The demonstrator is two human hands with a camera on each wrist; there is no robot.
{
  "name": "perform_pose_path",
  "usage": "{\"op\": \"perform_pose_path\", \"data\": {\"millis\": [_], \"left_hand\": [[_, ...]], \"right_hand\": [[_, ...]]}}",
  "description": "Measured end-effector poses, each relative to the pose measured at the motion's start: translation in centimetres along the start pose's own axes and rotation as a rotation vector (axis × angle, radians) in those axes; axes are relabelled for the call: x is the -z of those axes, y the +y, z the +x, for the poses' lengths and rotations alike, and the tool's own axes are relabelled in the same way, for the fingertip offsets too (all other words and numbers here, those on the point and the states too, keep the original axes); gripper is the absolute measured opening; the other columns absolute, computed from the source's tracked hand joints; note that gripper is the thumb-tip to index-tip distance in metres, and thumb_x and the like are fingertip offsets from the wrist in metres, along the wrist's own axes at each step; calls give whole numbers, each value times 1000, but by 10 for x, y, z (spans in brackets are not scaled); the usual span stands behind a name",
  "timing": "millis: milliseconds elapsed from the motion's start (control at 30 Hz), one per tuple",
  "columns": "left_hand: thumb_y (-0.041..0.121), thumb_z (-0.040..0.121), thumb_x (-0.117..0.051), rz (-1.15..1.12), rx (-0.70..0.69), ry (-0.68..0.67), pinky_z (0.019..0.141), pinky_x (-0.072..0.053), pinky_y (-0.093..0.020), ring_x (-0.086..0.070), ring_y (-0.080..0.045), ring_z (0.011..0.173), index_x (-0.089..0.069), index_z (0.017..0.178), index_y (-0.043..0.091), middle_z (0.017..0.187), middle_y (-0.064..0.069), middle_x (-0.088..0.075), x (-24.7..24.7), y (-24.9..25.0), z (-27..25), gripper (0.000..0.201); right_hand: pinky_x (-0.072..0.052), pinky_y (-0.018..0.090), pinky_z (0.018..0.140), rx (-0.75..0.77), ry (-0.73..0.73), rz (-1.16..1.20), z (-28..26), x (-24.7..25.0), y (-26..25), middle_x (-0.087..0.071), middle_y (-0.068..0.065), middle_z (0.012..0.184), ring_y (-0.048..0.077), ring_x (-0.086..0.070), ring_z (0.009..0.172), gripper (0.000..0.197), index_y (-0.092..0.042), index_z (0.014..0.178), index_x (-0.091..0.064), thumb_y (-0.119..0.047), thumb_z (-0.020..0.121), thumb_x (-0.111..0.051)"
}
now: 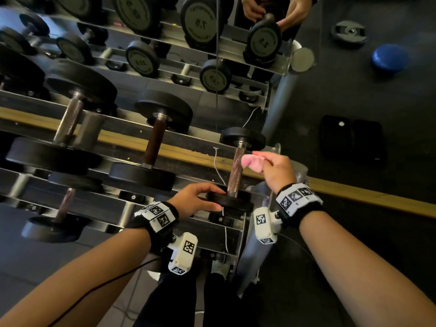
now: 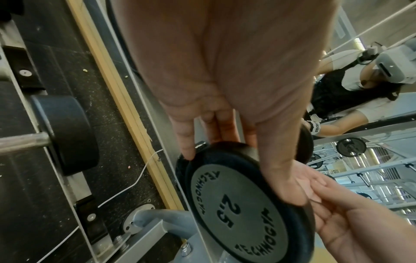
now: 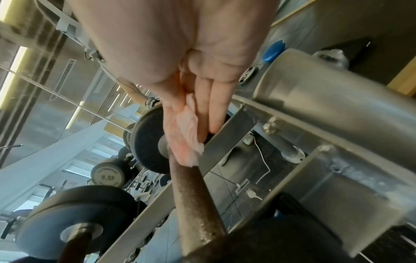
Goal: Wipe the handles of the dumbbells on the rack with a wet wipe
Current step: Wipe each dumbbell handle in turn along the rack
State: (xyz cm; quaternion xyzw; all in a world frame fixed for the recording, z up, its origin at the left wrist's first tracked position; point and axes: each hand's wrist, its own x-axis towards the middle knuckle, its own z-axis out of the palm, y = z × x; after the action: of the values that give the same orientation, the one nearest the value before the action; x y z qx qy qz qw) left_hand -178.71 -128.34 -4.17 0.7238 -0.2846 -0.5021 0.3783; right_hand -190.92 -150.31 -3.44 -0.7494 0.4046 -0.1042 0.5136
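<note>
Wipe (image 1: 252,162) pinched in my right hand (image 1: 274,169), touching handle (image 1: 236,172) top. Left hand (image 1: 197,197) grips near weight plate (image 1: 232,204). Likely early: other dumbbells (image 1: 153,145) left of fingers seemingly unwiped.

You've got two hands in frame: left hand (image 1: 197,197), right hand (image 1: 274,169). One wet wipe (image 1: 252,162), pink. On the rack (image 1: 122,138) top tier, three dumbbells: big one (image 1: 68,119), middle one (image 1: 154,142), small one (image 1: 236,171). One more dumbbell (image 1: 59,220) on the lower tier. One blue disc (image 1: 389,57) and one weight plate (image 1: 349,31) on the floor.
</note>
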Motion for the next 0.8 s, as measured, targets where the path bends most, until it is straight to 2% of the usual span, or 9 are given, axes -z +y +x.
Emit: {"op": "perform_pose_path", "data": {"millis": [100, 200, 300, 367, 467, 567, 633, 700, 800], "left_hand": [[10, 79, -80, -52, -19, -3, 92, -50, -23, -62, -7, 104, -72, 112, 21, 111, 5, -67, -2, -1, 1, 36], [-1, 79, -76, -165, -46, 21, 78, -51, -12, -65, 0, 93, -71, 110, 16, 107, 1, -68, -5, -4, 1, 36], [-3, 77, -77, -150, -86, 41, 79, -49, -9, -63, -1, 95, -71, 108, 19, 112, -7, -66, -5, -3, 2, 39], [-3, 75, -78, -135, -104, 41, 78, -48, -7, -63, 2, 94, -72, 105, 22, 113, -9, -63, -4, -2, 3, 39], [2, 74, -81, -122, -112, 58, 77, -47, -5, -61, 11, 89, -74, 101, 26, 110, -2, -61, -2, -5, 3, 37], [12, 73, -84, -68, -99, 71, 87, -45, -10, -60, 5, 96, -74, 103, 34, 107, 9, -62, -2, -8, 2, 38], [15, 72, -85, -71, -88, 82, 96, -44, -17, -61, -3, 102, -74, 104, 36, 108, 9, -65, -2, -10, 3, 40], [14, 71, -86, -113, -84, 86, 98, -45, -20, -63, -9, 105, -75, 102, 37, 111, 6, -67, -2, -12, 3, 41], [16, 72, -85, -163, -78, 71, 98, -46, -22, -64, -8, 107, -76, 101, 40, 114, 5, -69, -2, -16, 2, 39]], "right_hand": [[-40, 15, 92, 29, -45, -5, -2, -18, -7, -65, -22, 105, -4, -58, 103, 26, -26, 119, -70, -24, 99, -54], [-36, -2, 86, 98, -124, -10, -22, -27, -2, -60, -37, 101, -22, -53, 99, 25, -33, 117, -70, -25, 98, -56], [-40, 9, 91, 103, -328, -131, -39, -14, 3, -67, -34, 98, -17, -57, 102, 25, -48, 101, -71, -28, 97, -56], [-41, 14, 86, 71, -388, -196, -40, 1, 1, -68, -34, 89, -11, -60, 95, 31, -56, 84, -69, -29, 95, -58], [-41, 13, 77, 45, -100, -206, -26, 17, -10, -64, -34, 83, -7, -59, 87, 25, -51, 92, -71, -29, 94, -58], [-43, 22, 86, 68, 133, -267, -8, 11, -25, -71, -12, 108, 10, -61, 102, 30, -32, 120, -69, -24, 97, -52], [-40, 20, 87, 78, 181, -287, -5, -2, -30, -70, -6, 114, 14, -61, 106, 33, -27, 125, -67, -20, 98, -50], [-41, 17, 80, 88, 157, -321, -12, -14, -28, -68, -9, 105, 8, -60, 94, 33, -27, 127, -65, -21, 100, -48], [-49, 27, 86, 74, 27, -339, -26, -23, -13, -69, -2, 108, 12, -62, 99, 31, -25, 125, -66, -21, 101, -47]]}}
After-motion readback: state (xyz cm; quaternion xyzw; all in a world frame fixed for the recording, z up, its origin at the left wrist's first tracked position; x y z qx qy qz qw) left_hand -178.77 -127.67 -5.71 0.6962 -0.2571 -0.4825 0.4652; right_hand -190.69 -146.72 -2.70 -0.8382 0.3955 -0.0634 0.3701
